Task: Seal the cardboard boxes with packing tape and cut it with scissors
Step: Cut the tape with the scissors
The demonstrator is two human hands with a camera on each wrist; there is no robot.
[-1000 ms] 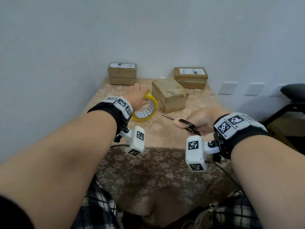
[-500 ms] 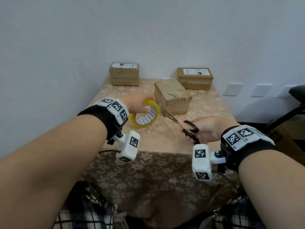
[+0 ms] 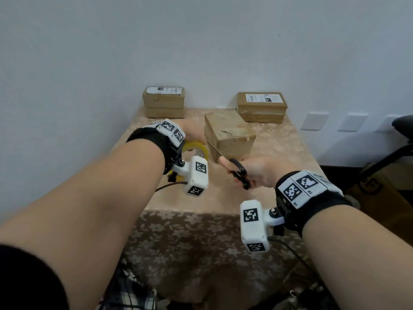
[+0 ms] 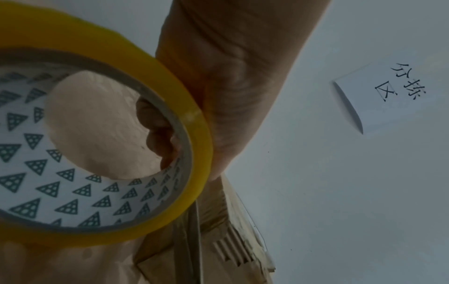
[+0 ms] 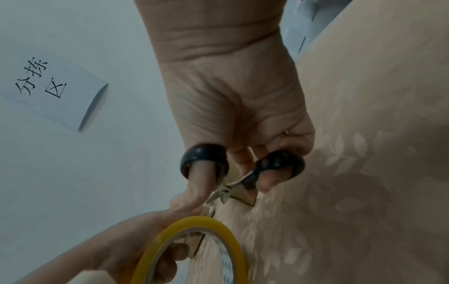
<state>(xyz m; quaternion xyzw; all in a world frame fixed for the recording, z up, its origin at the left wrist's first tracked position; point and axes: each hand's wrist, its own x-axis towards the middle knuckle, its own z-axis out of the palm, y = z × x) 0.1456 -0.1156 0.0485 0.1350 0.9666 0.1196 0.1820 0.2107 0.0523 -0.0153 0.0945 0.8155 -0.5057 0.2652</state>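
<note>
Against white wall, on desk (image 3: 274, 153): middle box (image 3: 228, 134) taped, cut pending, left hand (image 3: 192, 133) fingers curled through tape roll (image 4: 102, 134), right hand (image 3: 259, 172) fingers gripping scissors (image 5: 233, 173) beside it.

I saw the yellow tape roll (image 3: 196, 147) upright beside the middle cardboard box (image 3: 228, 133); black-handled scissors (image 3: 237, 171) pointed at its near corner — two labelled boxes (image 3: 164, 101) (image 3: 261, 106) sat against the wall.
</note>
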